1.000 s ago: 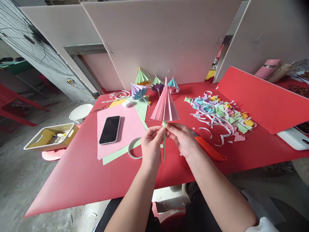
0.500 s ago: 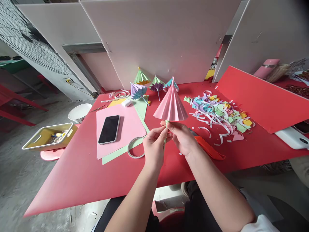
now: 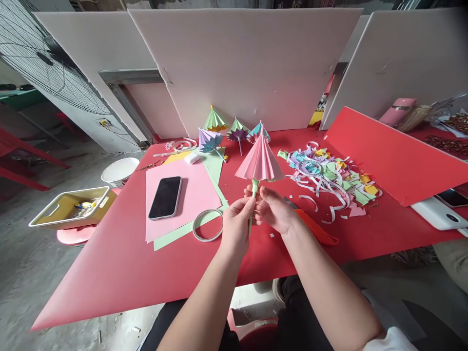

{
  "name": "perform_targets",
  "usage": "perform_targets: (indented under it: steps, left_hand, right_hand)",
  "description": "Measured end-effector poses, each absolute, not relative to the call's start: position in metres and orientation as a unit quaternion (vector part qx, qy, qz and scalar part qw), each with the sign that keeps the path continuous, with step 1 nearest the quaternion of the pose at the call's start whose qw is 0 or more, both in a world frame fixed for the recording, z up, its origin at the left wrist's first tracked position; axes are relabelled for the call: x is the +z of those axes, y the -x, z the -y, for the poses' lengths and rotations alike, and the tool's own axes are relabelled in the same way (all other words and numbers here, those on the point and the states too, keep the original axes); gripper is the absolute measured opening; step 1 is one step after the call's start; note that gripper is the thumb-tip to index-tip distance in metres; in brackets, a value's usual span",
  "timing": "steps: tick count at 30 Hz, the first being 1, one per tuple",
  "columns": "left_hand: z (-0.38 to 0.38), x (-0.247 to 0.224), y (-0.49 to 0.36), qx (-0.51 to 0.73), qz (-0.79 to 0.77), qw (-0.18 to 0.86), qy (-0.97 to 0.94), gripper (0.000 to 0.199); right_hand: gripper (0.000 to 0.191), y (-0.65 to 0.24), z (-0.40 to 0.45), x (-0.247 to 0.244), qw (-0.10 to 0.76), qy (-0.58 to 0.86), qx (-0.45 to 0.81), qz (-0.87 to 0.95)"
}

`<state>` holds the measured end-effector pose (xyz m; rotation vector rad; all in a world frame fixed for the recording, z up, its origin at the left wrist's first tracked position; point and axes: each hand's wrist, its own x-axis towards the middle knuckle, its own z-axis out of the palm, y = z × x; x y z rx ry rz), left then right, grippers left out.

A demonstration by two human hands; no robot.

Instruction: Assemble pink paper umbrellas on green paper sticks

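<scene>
A pink pleated paper umbrella [image 3: 260, 158] stands upright on a thin green paper stem [image 3: 255, 187] above the table. My left hand [image 3: 237, 219] is closed around that stem, thumb and fingers pinching it below the canopy. Close beside it, my right hand [image 3: 276, 209] has its thumb lifted off the stem and its fingers loosely curled and apart. Its fingertips are near the stem and the left fingers; whether they touch is unclear. A roll of tape [image 3: 207, 225] lies left of my left hand. An orange-red tool [image 3: 316, 228] lies partly hidden under my right forearm.
Several small paper umbrellas [image 3: 211, 141] stand at the back of the red table [image 3: 146, 273]. Paper scraps [image 3: 336, 173] are heaped right. A phone [image 3: 165, 197] rests on pink paper [image 3: 197, 190] at left. A red board [image 3: 395, 156] leans at right; a yellow bin [image 3: 66, 222] stands left.
My right thumb has come off the stem and the right fingers have loosened. The pink umbrella sits slightly lower, with more green stem showing under its canopy. My view has tilted up slightly.
</scene>
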<state>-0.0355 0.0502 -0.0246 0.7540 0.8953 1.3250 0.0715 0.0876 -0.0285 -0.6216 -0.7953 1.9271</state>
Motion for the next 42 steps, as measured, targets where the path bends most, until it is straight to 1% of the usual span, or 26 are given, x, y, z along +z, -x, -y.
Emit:
perform_targets:
  steps: [2, 10, 13, 16, 18, 22, 28, 33, 42]
  left_hand:
    - [-0.051, -0.024, 0.036, 0.581, -0.387, 0.637, -0.328, 0.021]
    - [-0.048, -0.022, 0.034, 0.573, -0.375, 0.654, -0.32, 0.023]
    - [-0.048, -0.022, 0.034, 0.571, -0.367, 0.663, -0.316, 0.024]
    - [-0.048, -0.023, 0.034, 0.571, -0.361, 0.673, -0.3, 0.023]
    - [-0.047, -0.022, 0.034, 0.566, -0.363, 0.68, -0.291, 0.023]
    - [-0.045, -0.021, 0.034, 0.542, -0.377, 0.683, -0.312, 0.025]
    - [-0.044, -0.021, 0.032, 0.518, -0.4, 0.669, -0.352, 0.029]
    - [-0.042, -0.022, 0.029, 0.508, -0.405, 0.671, -0.358, 0.029]
    - [-0.038, -0.02, 0.023, 0.489, -0.406, 0.678, -0.369, 0.029]
  right_hand:
    - [0.028, -0.072, -0.088, -0.028, 0.465, 0.256, 0.781, 0.329]
    - [0.02, -0.065, -0.086, -0.028, 0.521, 0.278, 0.737, 0.329]
    - [0.022, -0.068, -0.086, -0.029, 0.503, 0.26, 0.752, 0.338]
    - [0.029, -0.072, -0.087, -0.03, 0.472, 0.243, 0.772, 0.349]
    - [0.029, -0.073, -0.088, -0.03, 0.468, 0.248, 0.774, 0.347]
    - [0.022, -0.073, -0.089, -0.029, 0.495, 0.286, 0.753, 0.327]
    - [0.017, -0.07, -0.089, -0.028, 0.566, 0.31, 0.707, 0.289]
    - [0.014, -0.07, -0.09, -0.027, 0.591, 0.309, 0.699, 0.258]
    - [0.017, -0.077, -0.092, -0.023, 0.601, 0.31, 0.691, 0.257]
